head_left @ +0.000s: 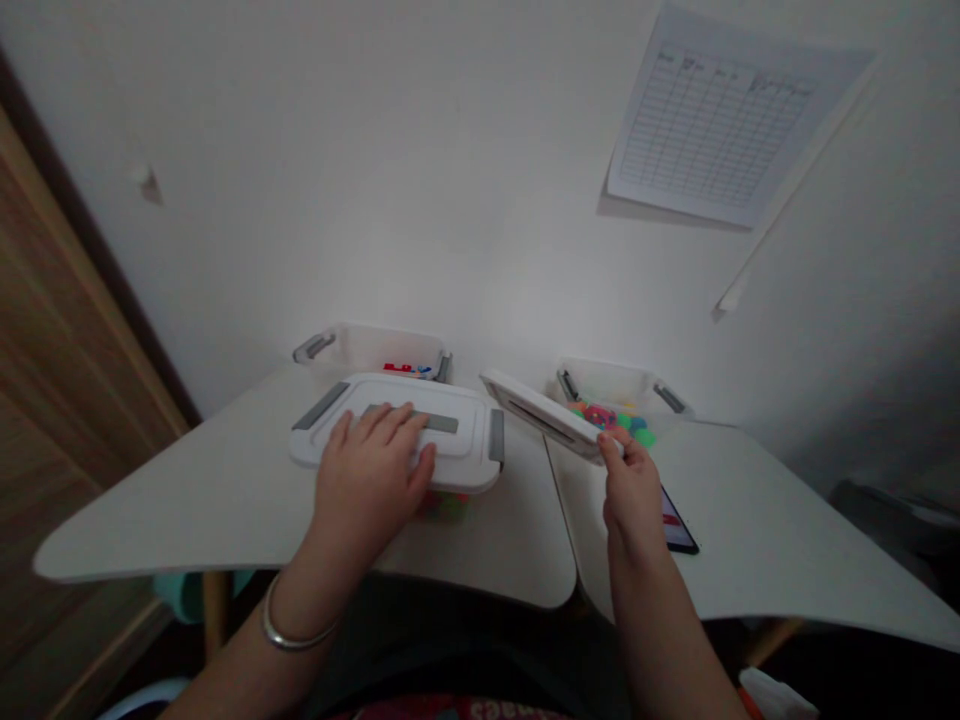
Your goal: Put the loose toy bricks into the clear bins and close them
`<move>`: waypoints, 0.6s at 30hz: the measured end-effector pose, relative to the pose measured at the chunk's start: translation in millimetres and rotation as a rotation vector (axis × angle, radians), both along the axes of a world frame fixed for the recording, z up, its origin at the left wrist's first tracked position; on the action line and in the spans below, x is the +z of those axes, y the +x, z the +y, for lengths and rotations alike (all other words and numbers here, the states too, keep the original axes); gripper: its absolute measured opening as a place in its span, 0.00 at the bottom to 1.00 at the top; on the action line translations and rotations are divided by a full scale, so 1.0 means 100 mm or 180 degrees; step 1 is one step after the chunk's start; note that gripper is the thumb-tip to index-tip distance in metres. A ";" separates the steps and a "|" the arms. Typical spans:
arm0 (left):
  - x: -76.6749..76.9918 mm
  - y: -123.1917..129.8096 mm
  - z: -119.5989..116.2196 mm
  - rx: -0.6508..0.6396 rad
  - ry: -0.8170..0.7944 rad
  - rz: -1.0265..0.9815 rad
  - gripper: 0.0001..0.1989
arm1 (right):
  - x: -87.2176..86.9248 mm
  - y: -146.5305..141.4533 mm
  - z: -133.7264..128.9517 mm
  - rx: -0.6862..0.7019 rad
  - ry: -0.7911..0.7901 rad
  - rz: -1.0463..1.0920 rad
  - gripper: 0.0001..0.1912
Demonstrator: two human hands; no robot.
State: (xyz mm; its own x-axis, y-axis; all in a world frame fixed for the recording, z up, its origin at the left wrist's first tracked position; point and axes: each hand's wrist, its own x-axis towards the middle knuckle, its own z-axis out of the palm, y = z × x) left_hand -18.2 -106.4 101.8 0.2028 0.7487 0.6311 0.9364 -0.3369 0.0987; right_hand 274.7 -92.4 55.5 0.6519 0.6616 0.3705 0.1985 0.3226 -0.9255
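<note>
My left hand (pixel 371 460) lies on a white box lid (pixel 471 450) with grey latches, its fingers spread flat and the thumb apart. Some coloured pieces (pixel 446 505) show dimly under that lid's front edge. Between thumb and fingers, my right hand (pixel 632 490) pinches the near end of a second white lid (pixel 540 410). This lid is held up at a tilt, its far end pointing left. Just beyond it stands an uncovered clear box (pixel 615 380) with bright plastic pieces (pixel 600 416) inside.
Another uncovered clear box (pixel 367 345) with small red and blue pieces (pixel 405 368) stands by the wall at back left. A phone (pixel 681 530) lies beside my right wrist. Two white tables meet at a seam (pixel 564 500). A printed sheet (pixel 720 120) hangs on the wall.
</note>
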 end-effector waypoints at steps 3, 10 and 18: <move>-0.02 -0.24 0.08 0.0666 0.0071 -0.0264 0.23 | 0.08 -0.01 -0.09 0.0085 0.0395 0.0251 0.14; -0.12 -0.45 0.23 0.0666 -0.0012 -0.0843 0.33 | 0.18 -0.19 -0.19 0.0749 0.1280 -0.0166 0.09; -0.22 -0.48 0.26 0.0201 0.0256 -0.1347 0.34 | 0.09 -0.26 -0.23 0.1309 0.0974 -0.0938 0.08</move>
State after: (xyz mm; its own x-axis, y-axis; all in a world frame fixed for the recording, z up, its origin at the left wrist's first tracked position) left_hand -66.4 -80.5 80.0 -0.1311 0.6965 0.7055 0.8380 -0.3024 0.4542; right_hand 248.8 -115.3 64.6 0.2053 0.6728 0.7108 0.2351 0.6710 -0.7031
